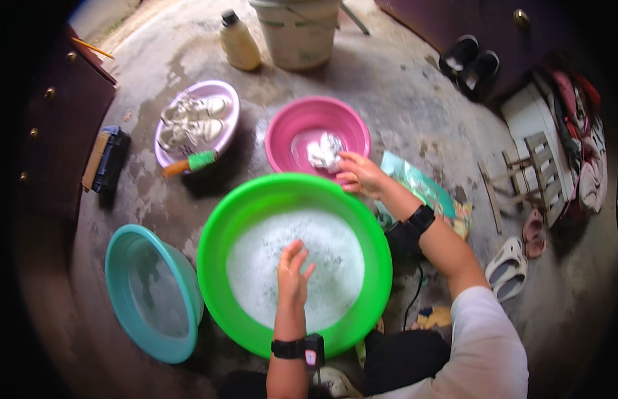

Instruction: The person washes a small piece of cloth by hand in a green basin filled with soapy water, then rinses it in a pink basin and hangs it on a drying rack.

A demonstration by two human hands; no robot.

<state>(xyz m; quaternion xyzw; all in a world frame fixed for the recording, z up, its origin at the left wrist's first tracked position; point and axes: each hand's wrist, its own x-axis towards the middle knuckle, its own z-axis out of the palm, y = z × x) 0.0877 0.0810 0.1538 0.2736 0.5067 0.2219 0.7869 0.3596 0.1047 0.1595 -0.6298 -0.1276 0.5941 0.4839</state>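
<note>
A large green plastic basin (214, 249) stands before me, with white soapy suds (334, 294) over its water. Above the suds is my left hand (292, 274), fingers apart and holding nothing. My right hand (361, 174) reaches over the far right rim towards a pink basin (284, 134). Inside that basin lies a crumpled white cloth (325, 151). The right fingers are apart near the cloth's right edge; whether they touch it I cannot tell. Both wrists wear black straps with a small device.
A teal basin (117, 294) of water stands left. Beyond it, white sneakers (194, 122) fill a lilac basin (232, 107), with a green-bristled brush (202, 159) at its rim. A yellowish bottle (240, 47) and a bucket (299, 37) stand behind. A teal plastic bag (413, 174) and sandals (508, 269) lie right.
</note>
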